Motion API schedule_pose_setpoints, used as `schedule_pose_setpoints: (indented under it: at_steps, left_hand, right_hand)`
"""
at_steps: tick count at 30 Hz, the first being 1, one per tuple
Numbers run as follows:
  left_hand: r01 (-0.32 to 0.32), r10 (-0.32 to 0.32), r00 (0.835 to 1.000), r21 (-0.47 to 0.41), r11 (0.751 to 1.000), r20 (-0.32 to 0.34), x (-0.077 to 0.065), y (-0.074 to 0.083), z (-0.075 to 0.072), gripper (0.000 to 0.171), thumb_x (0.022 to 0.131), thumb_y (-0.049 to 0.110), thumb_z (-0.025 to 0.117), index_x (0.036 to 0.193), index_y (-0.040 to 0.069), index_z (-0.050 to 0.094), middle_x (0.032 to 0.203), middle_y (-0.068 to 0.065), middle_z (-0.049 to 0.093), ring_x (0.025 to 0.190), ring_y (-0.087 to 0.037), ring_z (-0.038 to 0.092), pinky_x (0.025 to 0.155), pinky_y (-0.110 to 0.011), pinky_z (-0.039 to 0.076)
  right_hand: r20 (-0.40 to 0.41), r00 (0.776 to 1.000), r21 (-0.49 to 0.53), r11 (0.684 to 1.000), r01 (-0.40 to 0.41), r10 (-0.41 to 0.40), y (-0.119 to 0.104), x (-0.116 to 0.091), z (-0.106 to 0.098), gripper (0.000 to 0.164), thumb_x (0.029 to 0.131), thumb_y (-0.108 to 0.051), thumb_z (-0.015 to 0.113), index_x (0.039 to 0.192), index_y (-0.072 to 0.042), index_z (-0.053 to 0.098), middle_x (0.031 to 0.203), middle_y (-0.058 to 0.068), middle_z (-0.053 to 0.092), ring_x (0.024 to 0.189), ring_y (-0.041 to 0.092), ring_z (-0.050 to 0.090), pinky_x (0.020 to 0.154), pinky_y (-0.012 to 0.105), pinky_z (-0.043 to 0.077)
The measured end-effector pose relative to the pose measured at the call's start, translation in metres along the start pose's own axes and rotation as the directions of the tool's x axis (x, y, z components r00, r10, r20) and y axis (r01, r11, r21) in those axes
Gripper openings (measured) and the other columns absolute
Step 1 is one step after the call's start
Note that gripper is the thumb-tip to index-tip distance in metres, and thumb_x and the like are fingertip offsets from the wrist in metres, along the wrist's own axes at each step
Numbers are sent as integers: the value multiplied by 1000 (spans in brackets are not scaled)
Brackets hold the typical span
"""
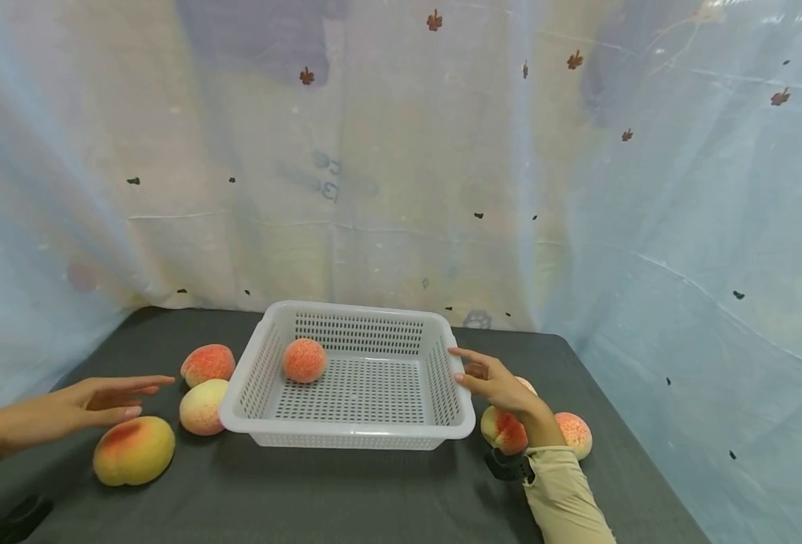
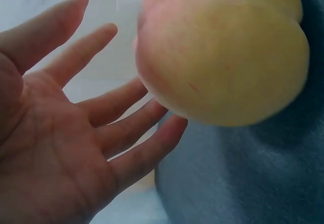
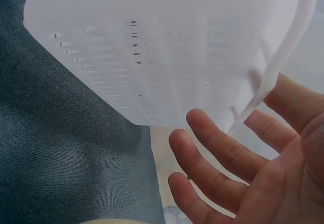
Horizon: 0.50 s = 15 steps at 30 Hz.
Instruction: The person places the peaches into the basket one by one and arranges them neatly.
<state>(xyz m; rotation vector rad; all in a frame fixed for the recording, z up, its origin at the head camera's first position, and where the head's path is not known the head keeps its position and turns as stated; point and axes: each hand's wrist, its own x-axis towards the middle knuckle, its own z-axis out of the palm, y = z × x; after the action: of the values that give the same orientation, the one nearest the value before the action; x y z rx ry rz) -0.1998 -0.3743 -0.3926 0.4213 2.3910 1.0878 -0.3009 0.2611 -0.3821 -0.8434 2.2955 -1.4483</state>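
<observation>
A white plastic basket (image 1: 346, 440) with slotted walls sits mid-table, a coral-pink peach (image 1: 305, 360) inside toward its left. My right hand (image 1: 499, 385) is at the basket's right rim, thumb and index finger reaching over the edge. In the right wrist view its other fingers (image 3: 212, 158) extend loosely outside the basket wall. To the left, my left hand (image 1: 77, 404) hovers with fingers stretched out, just behind a yellow peach (image 1: 134, 451). The left wrist view shows that peach (image 2: 228, 57) close up, overlapping the fingertips, and the palm bare.
Between left hand and basket lie a red peach (image 1: 208, 364) and a pale peach (image 1: 204, 406). Right of the basket, more peaches, one red-yellow (image 1: 505, 431) and one pinkish (image 1: 574, 435), are partly hidden by my right arm. A pale plastic curtain (image 1: 401, 189) hangs behind the dark table (image 1: 292, 499).
</observation>
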Motion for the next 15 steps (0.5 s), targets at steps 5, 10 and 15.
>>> schedule_pose_setpoints:
  at_steps: [5, 10, 15]
  left_hand:
    - [-19, 23, 998, -66, 998, 55, -2, -9, -1, 56, 111, 23, 39, 163, 14, 21, 143, 37, 38, 114, 25, 46, 97, -61, 50]
    - [18, -12, 996, -72, 997, 84, -3, -10, -1, 56, 111, 25, 37, 163, 13, 19, 162, -2, 38, 127, 3, 54, 95, -62, 50]
    - [21, -7, 991, -105, 994, 131, 0, -14, 3, 56, 111, 24, 36, 163, 11, 17, 161, -40, 16, 137, -37, 50, 93, -61, 51]
  right_hand:
    - [18, 1000, -6, 1000, 15, -15, 2, -3, -1, 63, 105, -12, 54, 157, 8, 23, 137, 42, 52, 118, 47, 64, 96, 50, 57]
    - [-1, 1000, -19, 1000, 9, -9, 1, -4, -3, 63, 105, -14, 54, 157, 5, 24, 138, 40, 53, 119, 44, 64, 97, 52, 56]
    - [8, 1000, -15, 1000, 15, -14, 1, -5, -4, 63, 106, -13, 53, 157, 7, 23, 138, 41, 52, 120, 48, 62, 97, 54, 55]
